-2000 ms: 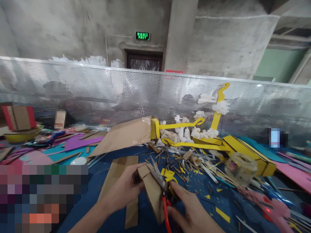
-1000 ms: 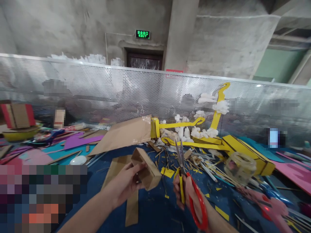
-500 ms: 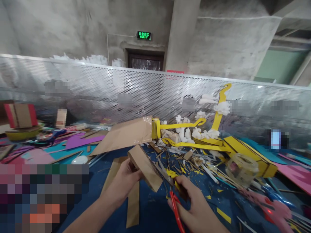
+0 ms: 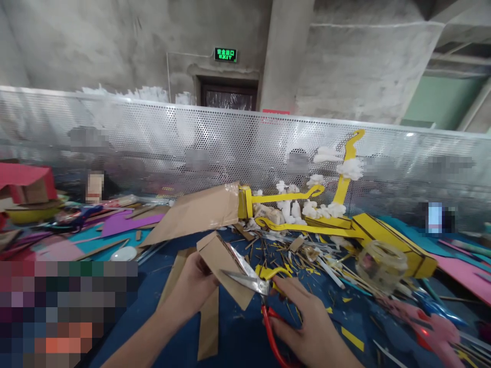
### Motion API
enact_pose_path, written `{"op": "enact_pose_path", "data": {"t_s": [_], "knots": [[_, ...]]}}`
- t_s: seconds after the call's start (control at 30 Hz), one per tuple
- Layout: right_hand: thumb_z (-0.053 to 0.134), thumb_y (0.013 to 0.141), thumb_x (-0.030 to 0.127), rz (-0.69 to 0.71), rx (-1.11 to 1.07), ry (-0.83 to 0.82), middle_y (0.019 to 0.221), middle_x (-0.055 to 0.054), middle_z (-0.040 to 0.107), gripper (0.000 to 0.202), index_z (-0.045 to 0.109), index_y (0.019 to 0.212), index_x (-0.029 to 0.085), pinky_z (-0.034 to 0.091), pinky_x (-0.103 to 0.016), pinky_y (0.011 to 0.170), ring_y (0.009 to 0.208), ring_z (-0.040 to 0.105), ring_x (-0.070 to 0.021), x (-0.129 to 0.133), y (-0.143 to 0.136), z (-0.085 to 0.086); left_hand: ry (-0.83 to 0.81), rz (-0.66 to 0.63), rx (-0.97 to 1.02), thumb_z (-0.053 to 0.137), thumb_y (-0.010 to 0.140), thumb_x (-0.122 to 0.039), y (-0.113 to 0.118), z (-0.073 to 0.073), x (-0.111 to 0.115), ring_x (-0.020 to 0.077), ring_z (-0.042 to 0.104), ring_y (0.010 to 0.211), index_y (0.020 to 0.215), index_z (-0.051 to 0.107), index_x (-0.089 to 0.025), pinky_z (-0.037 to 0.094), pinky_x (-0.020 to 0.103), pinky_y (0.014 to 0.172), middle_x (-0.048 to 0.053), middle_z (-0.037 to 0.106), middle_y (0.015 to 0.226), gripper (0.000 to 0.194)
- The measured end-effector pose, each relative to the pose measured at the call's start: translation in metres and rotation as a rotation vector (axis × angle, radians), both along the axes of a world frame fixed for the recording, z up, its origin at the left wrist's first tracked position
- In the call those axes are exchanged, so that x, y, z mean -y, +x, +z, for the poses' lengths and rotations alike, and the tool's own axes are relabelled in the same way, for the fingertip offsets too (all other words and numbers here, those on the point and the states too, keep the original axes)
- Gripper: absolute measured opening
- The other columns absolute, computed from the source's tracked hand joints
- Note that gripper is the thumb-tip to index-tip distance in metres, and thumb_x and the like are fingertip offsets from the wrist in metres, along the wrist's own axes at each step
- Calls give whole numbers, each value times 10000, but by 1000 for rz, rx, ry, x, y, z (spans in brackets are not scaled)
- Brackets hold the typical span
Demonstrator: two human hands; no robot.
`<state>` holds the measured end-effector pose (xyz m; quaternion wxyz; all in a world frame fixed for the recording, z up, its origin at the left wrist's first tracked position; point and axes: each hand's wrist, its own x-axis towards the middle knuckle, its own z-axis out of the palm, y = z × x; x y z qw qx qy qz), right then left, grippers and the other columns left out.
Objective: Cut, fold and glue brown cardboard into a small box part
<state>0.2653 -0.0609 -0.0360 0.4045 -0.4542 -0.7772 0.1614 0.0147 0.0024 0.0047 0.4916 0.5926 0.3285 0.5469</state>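
Over blue table (image 4: 245,337) — hands grip cardboard piece (image 4: 224,266), slanting down-right, and open scissors (image 4: 249,280).

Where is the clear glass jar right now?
The clear glass jar lies at right centre of the head view, on the blue table, just before the yellow cardboard model.

cluttered craft surface (image 4: 238,340) under blue cloth, backed by a perforated metal screen (image 4: 215,148).

strewn with thin sticks and yellow scraps (image 4: 307,258); yellow cardboard model (image 4: 368,232) with white foam bits (image 4: 318,208) standing at the back, large brown cardboard sheet (image 4: 195,212) leaning beside it, clear plastic jar (image 4: 379,266) tipped near the model, purple and pink paper (image 4: 126,222) spread at left, green exit sign (image 4: 225,54) above a dark doorway (image 4: 228,97).
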Motion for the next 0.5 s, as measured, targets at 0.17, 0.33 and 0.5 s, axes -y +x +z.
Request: {"op": "enact_pose_path", "data": {"t_s": [0.17,0.33,0.5], "knots": [[687,827,176,12,-18,-50,1178,-103,738,486,656,1311,199,564,-345,887,1060,691,-266,1,2,2,72,-31,-52,876,691,-199,-2,3,3,292,762,903,976,784,-157,628,383,826,96,822,978,302],[672,849,171,15,-46,-83,1186,-114,741,465,674,1313,191,553,-336,924,1065,698,-261,0,3,0,89,-38,-84,845,742,-223,-1,6,7,286,754,900,1006,761,-157,624,374,805,101,805,986,285],[658,866,195,5,-54,-85,1178,-127,762,407,715,1268,177,563,-318,898,1058,711,-270,-3,5,-3,65,-43,-69,871,720,-241,2,9,9,274,753,892,991,731,-172,626,352,795,90,800,983,313]]}}
